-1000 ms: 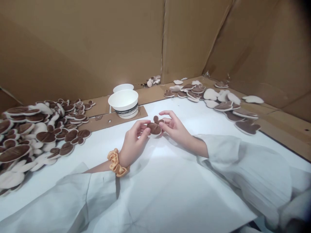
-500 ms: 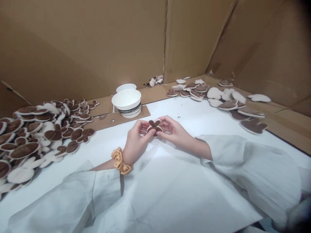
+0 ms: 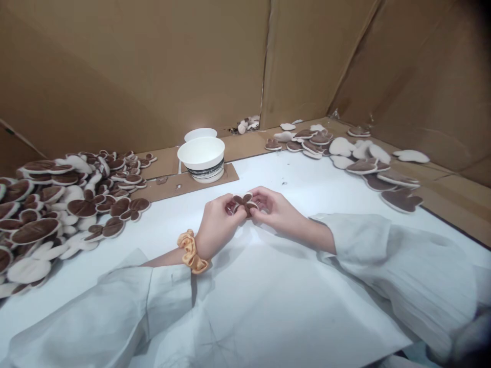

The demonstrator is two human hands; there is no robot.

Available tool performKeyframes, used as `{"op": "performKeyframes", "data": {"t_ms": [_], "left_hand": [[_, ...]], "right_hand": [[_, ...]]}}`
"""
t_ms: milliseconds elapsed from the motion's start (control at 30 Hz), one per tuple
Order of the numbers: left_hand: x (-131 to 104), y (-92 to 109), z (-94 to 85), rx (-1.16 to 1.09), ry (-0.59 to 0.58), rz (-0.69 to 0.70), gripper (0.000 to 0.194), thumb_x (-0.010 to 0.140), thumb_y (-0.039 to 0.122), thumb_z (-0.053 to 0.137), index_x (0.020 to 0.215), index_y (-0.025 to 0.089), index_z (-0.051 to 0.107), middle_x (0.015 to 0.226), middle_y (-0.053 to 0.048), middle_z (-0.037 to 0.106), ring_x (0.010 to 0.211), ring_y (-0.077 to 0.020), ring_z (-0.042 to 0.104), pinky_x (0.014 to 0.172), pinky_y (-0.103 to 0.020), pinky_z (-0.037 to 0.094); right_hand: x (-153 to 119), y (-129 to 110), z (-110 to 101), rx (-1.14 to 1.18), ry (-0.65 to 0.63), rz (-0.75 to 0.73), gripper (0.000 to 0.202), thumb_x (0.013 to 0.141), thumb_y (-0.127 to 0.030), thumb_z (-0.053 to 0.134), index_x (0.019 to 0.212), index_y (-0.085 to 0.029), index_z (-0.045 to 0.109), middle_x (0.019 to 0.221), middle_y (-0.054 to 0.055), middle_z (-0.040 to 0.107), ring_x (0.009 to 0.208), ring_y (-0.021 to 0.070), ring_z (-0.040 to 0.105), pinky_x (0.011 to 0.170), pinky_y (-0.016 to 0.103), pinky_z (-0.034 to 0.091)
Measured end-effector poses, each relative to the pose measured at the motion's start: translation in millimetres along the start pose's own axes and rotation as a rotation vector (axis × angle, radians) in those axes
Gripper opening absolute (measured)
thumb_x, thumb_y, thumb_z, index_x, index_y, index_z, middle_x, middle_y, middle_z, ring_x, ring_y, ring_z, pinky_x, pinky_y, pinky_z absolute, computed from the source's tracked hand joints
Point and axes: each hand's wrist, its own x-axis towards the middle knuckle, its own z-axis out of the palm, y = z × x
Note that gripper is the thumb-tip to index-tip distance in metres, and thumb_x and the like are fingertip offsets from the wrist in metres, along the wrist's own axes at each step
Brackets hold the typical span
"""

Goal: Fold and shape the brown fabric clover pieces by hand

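Observation:
Between the fingertips of both hands is a small brown fabric piece (image 3: pixel 243 200) with rounded lobes and a pale edge, held above the white work surface (image 3: pixel 184 214). My left hand (image 3: pixel 218 222), with a gold scrunchie (image 3: pixel 192 251) at the wrist, pinches its left side. On the right side my right hand (image 3: pixel 278 212) grips it between thumb and fingers. The thumbs sit close together on the lower part. Part of the piece is hidden behind the fingers.
A large heap of brown and white fabric pieces (image 3: pixel 35 231) lies at left. Two white paper bowls (image 3: pixel 200 153) stand at the back on cardboard. More brown and white pieces (image 3: pixel 401 199) are scattered at right. Tall cardboard walls (image 3: pixel 153 66) enclose the table's back and right.
Both hands keep hold of the piece; it has tilted slightly, and its upper lobes look lower and more foreshortened. The whole view has shifted a little.

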Motion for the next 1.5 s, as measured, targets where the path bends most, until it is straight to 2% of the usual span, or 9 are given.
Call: {"op": "performKeyframes", "data": {"t_ms": [167, 300, 533, 833, 1000, 1167, 1300, 1400, 1500], "left_hand": [[-1, 0, -0.3, -0.055, -0.042, 0.014, 0.015, 0.077, 0.027, 0.050, 0.075, 0.017, 0.060, 0.069, 0.001, 0.062, 0.064, -0.0123, 0.054, 0.062, -0.023, 0.040], [-1, -1, 1.0, -0.109, -0.027, 0.005, 0.015, 0.077, 0.030, 0.052, 0.076, 0.017, 0.059, 0.071, 0.000, 0.063, 0.065, -0.0132, 0.057, 0.064, -0.024, 0.042], [-1, 0, 3.3, -0.161, -0.063, -0.014, 0.013, 0.073, 0.023, 0.050, 0.072, 0.016, 0.062, 0.071, 0.000, 0.064, 0.067, -0.0134, 0.056, 0.064, -0.024, 0.043], [4, 3, -2.3, -0.479, -0.163, -0.076, 0.010, 0.068, 0.015, 0.051, 0.069, 0.013, 0.060, 0.067, 0.000, 0.059, 0.065, -0.0119, 0.053, 0.062, -0.022, 0.042], [7, 2, -2.0, -0.635, -0.218, -0.102, 0.006, 0.069, 0.014, 0.051, 0.067, 0.014, 0.056, 0.065, 0.002, 0.054, 0.064, -0.0100, 0.050, 0.062, -0.020, 0.041], [6, 1, -0.2, -0.584, -0.184, -0.097, 0.010, 0.073, 0.018, 0.050, 0.065, 0.015, 0.053, 0.064, 0.003, 0.051, 0.063, -0.0097, 0.048, 0.061, -0.021, 0.039], [5, 2, -1.1, -0.461, -0.124, -0.075, 0.012, 0.075, 0.025, 0.052, 0.069, 0.015, 0.056, 0.068, 0.000, 0.057, 0.066, -0.0119, 0.052, 0.063, -0.022, 0.042], [4, 0, -0.3, -0.416, -0.132, -0.083, 0.014, 0.074, 0.027, 0.054, 0.078, 0.015, 0.060, 0.076, -0.002, 0.062, 0.070, -0.0142, 0.057, 0.065, -0.024, 0.045], [3, -2, 0.9, -0.384, -0.168, -0.077, 0.013, 0.073, 0.022, 0.051, 0.078, 0.015, 0.061, 0.076, -0.002, 0.063, 0.069, -0.0145, 0.058, 0.064, -0.024, 0.046]], "right_hand": [[0, -2, 0, 0.090, 0.029, 0.105, 0.015, 0.079, -0.030, 0.056, 0.079, -0.016, 0.052, 0.075, 0.003, 0.060, 0.070, 0.0147, 0.059, 0.066, 0.029, 0.048], [-1, -2, -1, 0.004, 0.036, 0.081, 0.014, 0.081, -0.030, 0.054, 0.078, -0.016, 0.053, 0.072, 0.003, 0.060, 0.070, 0.0152, 0.059, 0.066, 0.030, 0.048], [-4, -5, -2, -0.095, 0.005, 0.057, 0.014, 0.082, -0.029, 0.052, 0.078, -0.016, 0.056, 0.074, 0.002, 0.058, 0.070, 0.0148, 0.056, 0.064, 0.027, 0.046], [0, -12, -3, 0.130, -0.089, 0.093, 0.020, 0.081, -0.034, 0.054, 0.075, -0.015, 0.053, 0.068, 0.001, 0.055, 0.066, 0.0133, 0.053, 0.064, 0.027, 0.042], [1, -12, -6, 0.184, -0.087, 0.132, 0.025, 0.079, -0.039, 0.057, 0.074, -0.015, 0.053, 0.068, 0.000, 0.054, 0.065, 0.0121, 0.052, 0.063, 0.026, 0.041], [2, -9, -7, 0.162, -0.035, 0.133, 0.022, 0.079, -0.036, 0.057, 0.074, -0.016, 0.051, 0.071, 0.000, 0.055, 0.066, 0.0122, 0.054, 0.065, 0.026, 0.044], [1, -5, -7, 0.100, -0.016, 0.106, 0.019, 0.081, -0.034, 0.054, 0.076, -0.016, 0.050, 0.072, 0.001, 0.055, 0.068, 0.0130, 0.055, 0.065, 0.027, 0.045], [-1, -3, -6, 0.036, -0.024, 0.084, 0.017, 0.083, -0.032, 0.051, 0.077, -0.016, 0.050, 0.072, 0.001, 0.054, 0.068, 0.0134, 0.054, 0.064, 0.027, 0.044], [-3, -3, -5, -0.028, -0.054, 0.070, 0.017, 0.085, -0.032, 0.048, 0.078, -0.017, 0.050, 0.071, 0.000, 0.052, 0.067, 0.0129, 0.052, 0.062, 0.027, 0.042]]}}
